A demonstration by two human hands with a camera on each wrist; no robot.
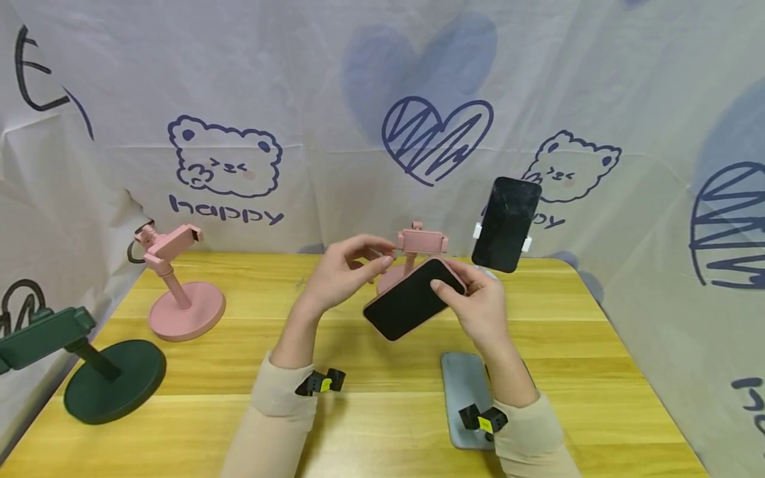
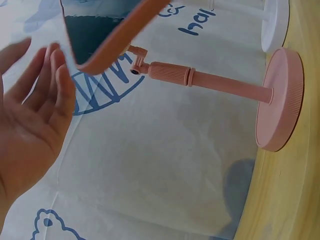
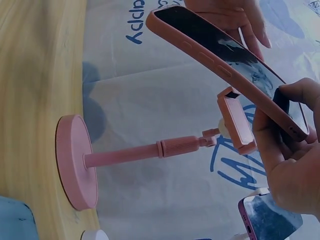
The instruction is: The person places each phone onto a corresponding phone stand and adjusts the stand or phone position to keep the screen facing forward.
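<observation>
My right hand (image 1: 485,307) pinches one end of a smartphone (image 1: 403,307) in a pink case, its thumb on the dark screen. The phone is tilted above the table. Just behind it stands a pink phone stand (image 1: 422,241) with an unfilled clamp; the phone covers part of its base in the head view. In the right wrist view, the clamp (image 3: 236,122) is apart from the phone. My left hand (image 1: 335,275) hovers left of the stand, fingers loosely bent and holding nothing. Its fingertips are close to the phone's far end in the left wrist view.
A white stand at the back right holds a black phone (image 1: 507,224). Another pink stand (image 1: 186,312) and a dark green stand (image 1: 116,382) are at the left. A grey-blue phone (image 1: 465,382) lies under my right forearm, with a dark-edged item partly hidden beside it.
</observation>
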